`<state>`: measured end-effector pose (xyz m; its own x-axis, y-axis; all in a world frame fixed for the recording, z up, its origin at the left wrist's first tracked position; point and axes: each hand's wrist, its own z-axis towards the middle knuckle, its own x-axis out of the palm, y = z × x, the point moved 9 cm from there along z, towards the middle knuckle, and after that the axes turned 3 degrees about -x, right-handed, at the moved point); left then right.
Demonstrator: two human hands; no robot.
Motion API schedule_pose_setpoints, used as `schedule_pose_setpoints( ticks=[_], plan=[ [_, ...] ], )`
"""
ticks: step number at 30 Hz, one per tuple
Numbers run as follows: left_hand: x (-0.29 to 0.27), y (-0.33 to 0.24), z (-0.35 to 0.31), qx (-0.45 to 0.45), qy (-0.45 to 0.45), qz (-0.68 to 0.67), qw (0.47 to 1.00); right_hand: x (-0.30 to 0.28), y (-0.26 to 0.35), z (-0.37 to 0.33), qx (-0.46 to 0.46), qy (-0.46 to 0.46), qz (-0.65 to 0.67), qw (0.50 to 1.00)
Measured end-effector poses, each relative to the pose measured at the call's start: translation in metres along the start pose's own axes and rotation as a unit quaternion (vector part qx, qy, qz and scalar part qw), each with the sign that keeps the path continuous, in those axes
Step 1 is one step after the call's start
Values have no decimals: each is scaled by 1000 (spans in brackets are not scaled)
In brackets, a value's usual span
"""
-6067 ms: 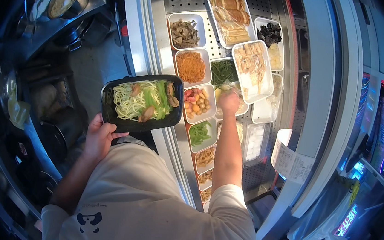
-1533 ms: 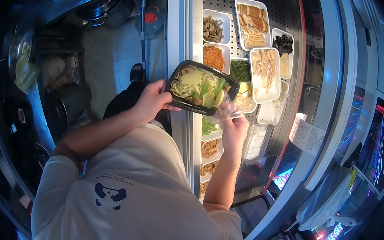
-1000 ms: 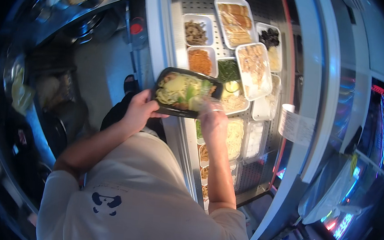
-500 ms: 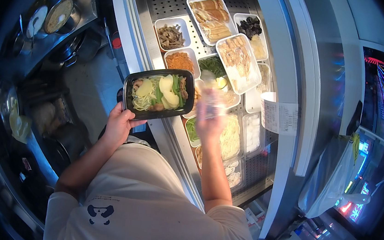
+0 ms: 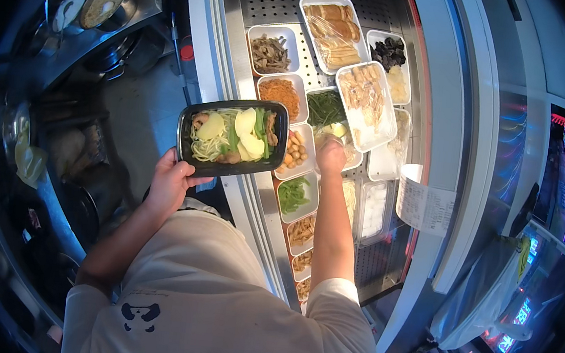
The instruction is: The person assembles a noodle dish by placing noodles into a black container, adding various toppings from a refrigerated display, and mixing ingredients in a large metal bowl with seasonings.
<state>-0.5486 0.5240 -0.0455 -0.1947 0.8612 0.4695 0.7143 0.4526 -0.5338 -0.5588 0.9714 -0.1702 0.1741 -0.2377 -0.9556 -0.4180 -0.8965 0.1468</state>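
Note:
My left hand (image 5: 172, 181) grips the near left corner of a black plastic takeout container (image 5: 188, 126), thumb on its rim. In the container lie noodles (image 5: 209, 143), pale yellow slices (image 5: 249, 134), green vegetable strips and brown meat pieces. My right hand (image 5: 331, 155) is down in a white tray of pale food (image 5: 352, 159), beside a yellowish piece (image 5: 334, 130). Its fingers are curled together; what they hold is hidden. Around it stand trays of dark green shreds (image 5: 327, 106), small sausages and balls (image 5: 295, 150), and green pieces (image 5: 293, 194).
Wrapped rolled sheets (image 5: 331, 35) and a tray of pale pieces (image 5: 365, 106) lie on other trays. A metal frame (image 5: 228, 69) edges the case on my side. A paper slip (image 5: 426, 204) hangs on the far side. Pots (image 5: 105, 6) stand at the upper left.
My right hand, blurred before above the trays, has come down into the tray of pale food. The view has shifted, so the case appears farther right. My left hand still holds the container.

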Motion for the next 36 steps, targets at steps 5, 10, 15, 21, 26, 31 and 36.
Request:
schedule_pose_setpoints(
  ticks=[5, 10, 15, 21, 26, 31, 36],
  plan=[
    [-6, -2, -2, 13, 4, -9, 1000, 11, 3, 8, 22, 36, -18, 999],
    [-8, -3, -1, 13, -3, -16, 1000, -2, -26, -2, 76, -40, 141, 986],
    [3, -7, 2, -2, 13, -20, 1000, 5, -74, -22, 135, -134, 474, 860],
    [7, -5, 11, -7, 29, -5, 1000, -97, 13, -65, 124, -113, 607, 777],
    [18, -8, 23, -43, 85, 10, 995, -147, 132, -99, 26, -74, 545, 835],
    [27, -34, 20, -51, 142, 13, 988, -172, 227, -112, -47, -81, 221, 971],
    [13, -54, 30, -61, 139, 9, 988, -177, 276, -113, -146, -121, 122, 974]
  ],
)
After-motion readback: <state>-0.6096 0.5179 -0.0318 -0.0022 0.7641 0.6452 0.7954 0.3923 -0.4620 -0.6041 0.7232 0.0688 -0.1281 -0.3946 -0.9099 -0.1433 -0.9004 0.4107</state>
